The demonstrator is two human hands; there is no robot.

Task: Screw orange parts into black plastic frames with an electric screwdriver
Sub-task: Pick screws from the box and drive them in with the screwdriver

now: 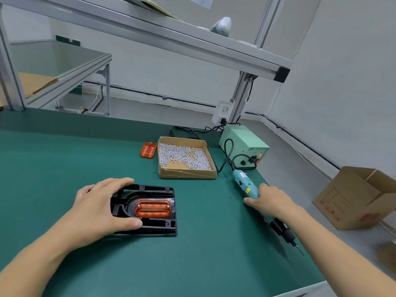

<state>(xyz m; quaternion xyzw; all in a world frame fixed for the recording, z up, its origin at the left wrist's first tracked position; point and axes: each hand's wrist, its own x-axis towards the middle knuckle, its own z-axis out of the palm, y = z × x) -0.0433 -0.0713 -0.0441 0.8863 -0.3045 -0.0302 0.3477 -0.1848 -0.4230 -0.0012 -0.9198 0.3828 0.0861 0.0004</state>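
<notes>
Orange plastic glows just beyond your left fingers (120,183), which are spread and curled over the near-left end of the black plastic frame (158,227), thumb along its near edge, gripping it flat on the green worktop (64,151). The orange part (153,209) sits seated in the frame's recess, and what look like screw heads show at both of its ends, so this piece seems fastened or nearly so. Your left hand (96,207) steadies it near the middle of the worktop. To the right, your right hand (272,200) lies on the teal electric screwdriver (246,185), fingers draped over its barrel; whether they truly clasp it or only rest there cannot be told. The tool lies flat, bit pointing near and right, away from the frame. Judging by this, you are between fastenings: either picking the driver up or laying it down. Farther off sit the cardboard tray of screws (185,157), a spare orange part (148,150) just left of it, and the green power supply (244,146) at the far right. The next move likely calls for checking both screws, then swapping in a fresh frame.
</notes>
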